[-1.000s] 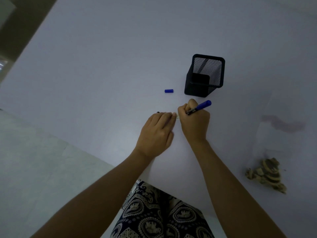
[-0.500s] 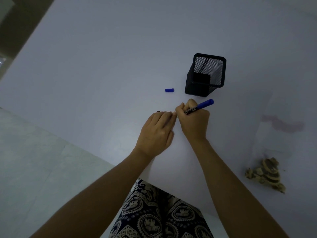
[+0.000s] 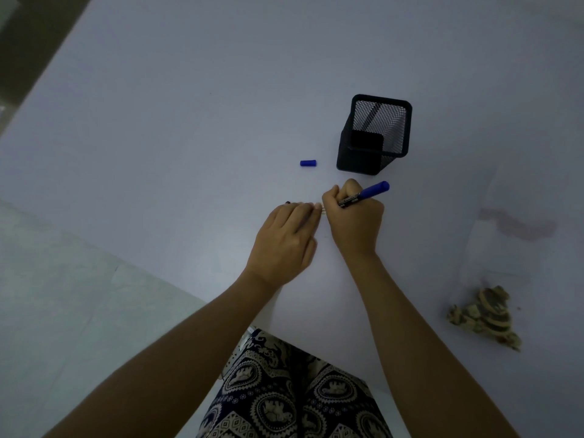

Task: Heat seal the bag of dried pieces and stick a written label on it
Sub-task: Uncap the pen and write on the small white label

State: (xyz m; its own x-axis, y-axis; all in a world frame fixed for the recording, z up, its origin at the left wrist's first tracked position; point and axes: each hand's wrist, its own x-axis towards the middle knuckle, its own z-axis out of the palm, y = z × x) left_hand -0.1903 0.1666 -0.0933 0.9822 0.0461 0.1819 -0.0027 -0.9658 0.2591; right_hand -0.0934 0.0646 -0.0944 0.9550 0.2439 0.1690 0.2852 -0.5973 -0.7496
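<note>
Head view. Right hand (image 3: 354, 222) clenched around blue marker (image 3: 368, 194), tip down on white table (image 3: 158, 121). Left hand (image 3: 284, 241) pressed flat at its 9 o'clock, fingertips touching it; label hidden beneath. Marker cap (image 3: 308, 163) at 11 o'clock, black mesh pen holder (image 3: 373, 134) at 12. Clear bag (image 3: 505, 235) of dried pieces (image 3: 486, 317) at 4 o'clock, well apart.

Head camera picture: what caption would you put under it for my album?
Right hand writing with a blue pen, left hand beside it, cap off near a black mesh cup.
</note>
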